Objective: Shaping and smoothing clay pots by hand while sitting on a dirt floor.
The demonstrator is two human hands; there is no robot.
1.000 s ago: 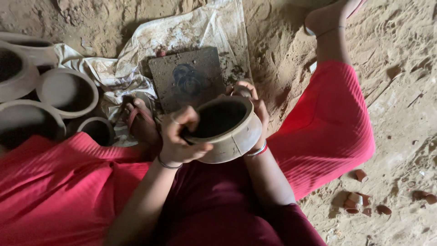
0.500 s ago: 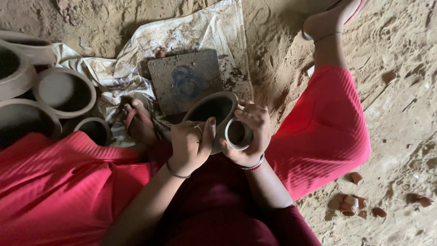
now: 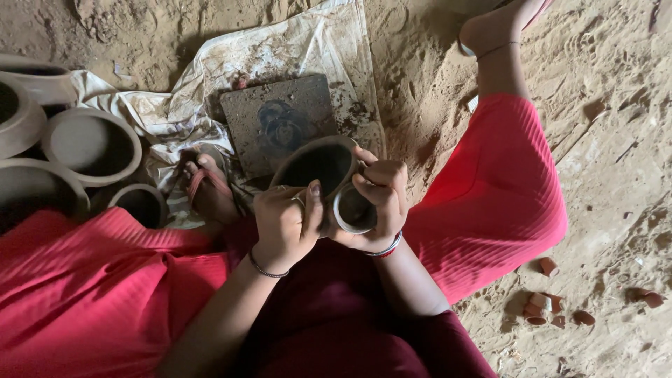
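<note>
Round grey unfired clay pot now tipped on its side – left hand clamps its near rim, right hand grips a small grey clay cup against it – mouth previously faced up.

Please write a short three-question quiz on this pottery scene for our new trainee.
1. True or false: the left hand grips the clay pot at its rim.
2. What does the right hand hold? A) a small clay cup B) a brush C) a knife
3. What lies under the flat dark slab?

Key: 1 true; 2 A; 3 a dirty white plastic sheet spread on the sandy ground.
</note>
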